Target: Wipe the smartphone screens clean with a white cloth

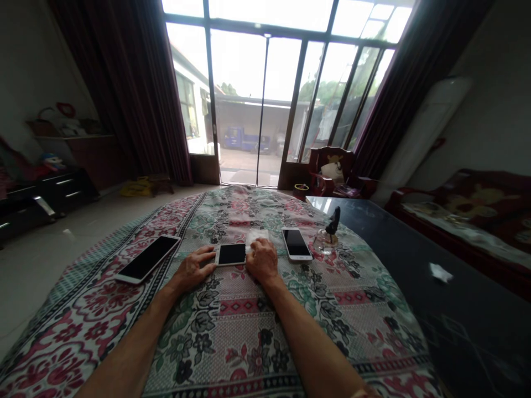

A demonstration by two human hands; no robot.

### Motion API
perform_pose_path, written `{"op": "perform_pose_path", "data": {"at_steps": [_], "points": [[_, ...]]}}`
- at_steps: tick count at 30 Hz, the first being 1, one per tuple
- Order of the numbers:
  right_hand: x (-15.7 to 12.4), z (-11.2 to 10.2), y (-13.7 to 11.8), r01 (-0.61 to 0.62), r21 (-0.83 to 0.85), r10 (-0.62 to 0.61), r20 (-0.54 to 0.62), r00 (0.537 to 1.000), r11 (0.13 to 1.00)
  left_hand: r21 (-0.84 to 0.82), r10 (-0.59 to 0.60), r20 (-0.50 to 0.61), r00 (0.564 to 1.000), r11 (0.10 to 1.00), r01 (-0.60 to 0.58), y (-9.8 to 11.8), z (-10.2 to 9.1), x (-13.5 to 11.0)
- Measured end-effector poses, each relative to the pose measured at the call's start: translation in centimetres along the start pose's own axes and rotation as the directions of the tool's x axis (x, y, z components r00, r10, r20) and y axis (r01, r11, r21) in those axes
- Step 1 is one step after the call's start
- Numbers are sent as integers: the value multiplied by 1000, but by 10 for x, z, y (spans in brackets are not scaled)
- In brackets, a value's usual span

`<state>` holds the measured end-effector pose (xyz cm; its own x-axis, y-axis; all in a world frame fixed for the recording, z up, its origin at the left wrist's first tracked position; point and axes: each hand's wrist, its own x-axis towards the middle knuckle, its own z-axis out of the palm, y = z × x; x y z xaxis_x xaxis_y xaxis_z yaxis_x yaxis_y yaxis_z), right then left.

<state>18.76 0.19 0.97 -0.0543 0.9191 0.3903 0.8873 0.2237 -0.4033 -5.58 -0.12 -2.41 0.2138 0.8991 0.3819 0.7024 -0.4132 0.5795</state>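
Observation:
A small white-framed smartphone (231, 254) lies flat, dark screen up, on the patterned tablecloth between my hands. My left hand (193, 269) rests at its left end, thumb and fingers apart, fingertips at the phone's edge. Over the right end is my right hand (262, 260), closed with the fingers curled down; what is under them is hidden. Just behind that hand lies a white tissue or cloth (254, 236), partly covered by it. A second white smartphone (296, 244) lies to the right of my right hand. To the left of my left hand is a larger white tablet (148, 258), lying at a slant.
A clear glass jar (326, 243) with a black-topped tool in it stands on the tablecloth (257, 309) at the right. Beside it stretches a dark table (398, 276) with a crumpled white paper (440, 273). A wooden chair (332, 171) stands near the glass doors.

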Motion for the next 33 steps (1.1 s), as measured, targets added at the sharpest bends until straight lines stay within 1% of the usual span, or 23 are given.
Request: {"op": "perform_pose_path", "data": {"at_steps": [2, 4, 7, 11, 16, 19, 21, 23, 26, 29, 33], "points": [[0, 0, -1, -37, -13, 37, -19, 999, 999, 1, 5, -4, 1000, 1000, -5, 0, 0, 0], [-1, 2, -2, -24, -23, 24, -9, 1000, 999, 0, 9, -14, 1000, 1000, -9, 0, 1, 0], [-4, 6, -6, 63, -23, -63, 21, 998, 998, -4, 9, -26, 1000, 1000, -9, 0, 2, 0], [-9, 12, -19, 182, 1, -182, 63, 981, 983, -10, 5, -37, 999, 1000, -6, -1, 3, 0], [-14, 23, -36, 313, 63, -319, 107, 942, 948, -15, 3, -39, 999, 1000, -4, 1, 3, 0], [-14, 28, -40, 380, 80, -387, 120, 914, 922, -11, 6, -30, 1000, 1000, -6, 2, 2, 0], [-14, 30, -40, 400, 88, -408, 123, 904, 912, -11, 5, -23, 1000, 1000, -6, 2, 1, 0], [-14, 30, -38, 396, 94, -405, 120, 906, 913, -12, 4, -10, 1000, 1000, -4, 3, 0, 0], [-12, 27, -34, 344, 91, -352, 92, 931, 934, -15, 2, -1, 1000, 1000, -2, 3, 0, 0], [-7, 20, -24, 250, 82, -255, 60, 965, 965, -12, -2, -14, 1000, 1000, 2, 3, 1, 0], [3, 11, -3, 71, 63, -72, 24, 997, 996, -9, 3, -12, 1000, 1000, -3, 3, 2, 0]]}}
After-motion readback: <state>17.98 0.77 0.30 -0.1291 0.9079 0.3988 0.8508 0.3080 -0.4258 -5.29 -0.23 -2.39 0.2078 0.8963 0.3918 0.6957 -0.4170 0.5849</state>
